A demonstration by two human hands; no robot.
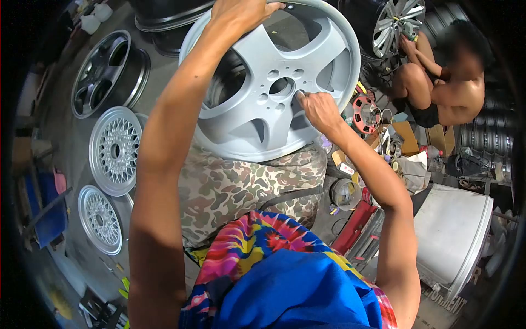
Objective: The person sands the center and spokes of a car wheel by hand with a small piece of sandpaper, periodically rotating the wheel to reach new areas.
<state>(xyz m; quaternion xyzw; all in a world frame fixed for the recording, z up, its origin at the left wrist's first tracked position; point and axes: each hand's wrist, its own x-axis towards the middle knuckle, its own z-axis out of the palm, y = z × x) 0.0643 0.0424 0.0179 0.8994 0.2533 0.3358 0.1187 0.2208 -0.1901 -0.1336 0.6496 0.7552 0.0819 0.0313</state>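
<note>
A large light-grey five-spoke wheel rim [267, 67] leans upright against my camouflage-covered legs [246, 183]. At its upper edge is my left hand [238, 13], with one finger stretched out along the rim. Near the round centre hole, my right hand [318, 109] is closed, its fingers curled and their tips against the face of the rim. Whether a small piece is pinched in those fingertips cannot be made out.
Two mesh-pattern wheels [115, 151] [100, 220] and a dark spoked wheel [101, 74] stand at the left. At the right a person [455, 93] crouches by another wheel [395, 24]. A red reel [366, 114], an open red toolbox [359, 227] and a white box [449, 230] lie nearby.
</note>
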